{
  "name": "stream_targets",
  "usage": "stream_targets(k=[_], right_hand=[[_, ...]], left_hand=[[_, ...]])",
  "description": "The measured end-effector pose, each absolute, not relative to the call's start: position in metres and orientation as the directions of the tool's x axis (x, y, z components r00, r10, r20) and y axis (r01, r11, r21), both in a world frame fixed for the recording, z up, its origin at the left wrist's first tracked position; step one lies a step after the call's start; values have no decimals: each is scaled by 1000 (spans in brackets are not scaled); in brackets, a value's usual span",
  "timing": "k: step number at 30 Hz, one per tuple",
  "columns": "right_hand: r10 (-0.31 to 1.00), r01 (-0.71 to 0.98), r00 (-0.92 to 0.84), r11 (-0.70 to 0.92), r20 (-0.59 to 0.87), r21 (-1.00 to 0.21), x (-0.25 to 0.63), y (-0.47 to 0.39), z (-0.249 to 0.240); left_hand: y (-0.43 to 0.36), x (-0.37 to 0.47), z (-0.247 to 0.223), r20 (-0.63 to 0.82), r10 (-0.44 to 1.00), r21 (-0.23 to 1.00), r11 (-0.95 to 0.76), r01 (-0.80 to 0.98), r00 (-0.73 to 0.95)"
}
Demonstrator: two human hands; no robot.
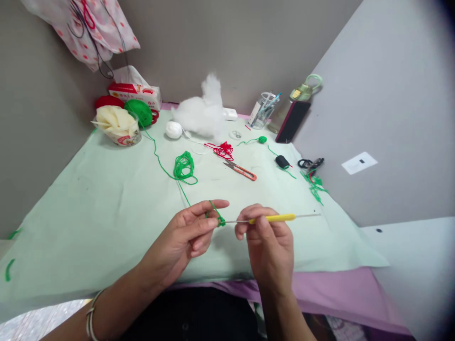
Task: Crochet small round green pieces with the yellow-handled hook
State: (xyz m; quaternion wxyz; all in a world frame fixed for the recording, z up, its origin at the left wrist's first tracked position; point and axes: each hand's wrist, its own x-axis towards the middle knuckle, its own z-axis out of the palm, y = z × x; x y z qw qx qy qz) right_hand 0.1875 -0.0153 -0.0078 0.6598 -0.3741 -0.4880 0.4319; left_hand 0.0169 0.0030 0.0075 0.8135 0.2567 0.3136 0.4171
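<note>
My left hand (190, 229) pinches a small piece of green crochet work (222, 221) between thumb and fingers, its index finger stretched out with green yarn over it. In my right hand (268, 237) is a crochet hook (280, 218) with a yellow handle, held closed near its middle. The hook's metal shaft runs left and its tip meets the green stitches. From my left hand the strand leads back to a loose green yarn coil (184, 166), and on to a green yarn ball (138, 112) at the back left.
Orange-handled thread snips (241, 170) lie mid-table by tangled red yarn (223, 150). Behind are a white yarn ball (174, 130) and fluffy stuffing (201, 111). A plastic tub (122, 135), tissue box (152, 97), pen glass (261, 111), phone (293, 122) and black yarn bundle (282, 162) stand around.
</note>
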Motion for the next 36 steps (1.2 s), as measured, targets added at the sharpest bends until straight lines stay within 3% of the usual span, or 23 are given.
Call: stream_targets(k=[4, 8, 18, 21, 23, 26, 29, 32, 34, 36], right_hand=[[942, -109, 91, 332, 323, -937, 185, -17, -12], [943, -136, 108, 327, 314, -935, 187, -18, -14], [946, -165, 58, 324, 319, -932, 188, -19, -12], [912, -13, 57, 408, 407, -913, 190, -22, -8], [846, 181, 11, 522, 532, -834, 191, -25, -9], [726, 458, -143, 651, 673, -605, 191, -28, -13], [672, 560, -207, 677, 711, -477, 190, -30, -18], [721, 446, -62, 639, 691, -627, 188, -27, -16], [802, 243, 81, 560, 591, -792, 186, -25, -12], [857, 114, 110, 493, 504, -863, 184, -23, -10]], left_hand=[[-1, 20, 9, -277, 869, 792, 449, -414, 411], [-2, 19, 6, -255, 912, 862, 365, -353, 321], [1, 18, 3, -222, 920, 884, 330, -332, 323], [0, 16, 5, -223, 927, 888, 321, -328, 302], [-1, 16, 5, -219, 934, 895, 307, -323, 283], [-2, 18, 5, -233, 928, 870, 333, -365, 291], [-1, 19, 3, -295, 872, 753, 463, -468, 390], [1, 18, 4, -315, 806, 648, 568, -507, 501], [2, 17, 6, -312, 819, 657, 552, -514, 482], [0, 18, 8, -306, 855, 699, 500, -511, 418]])
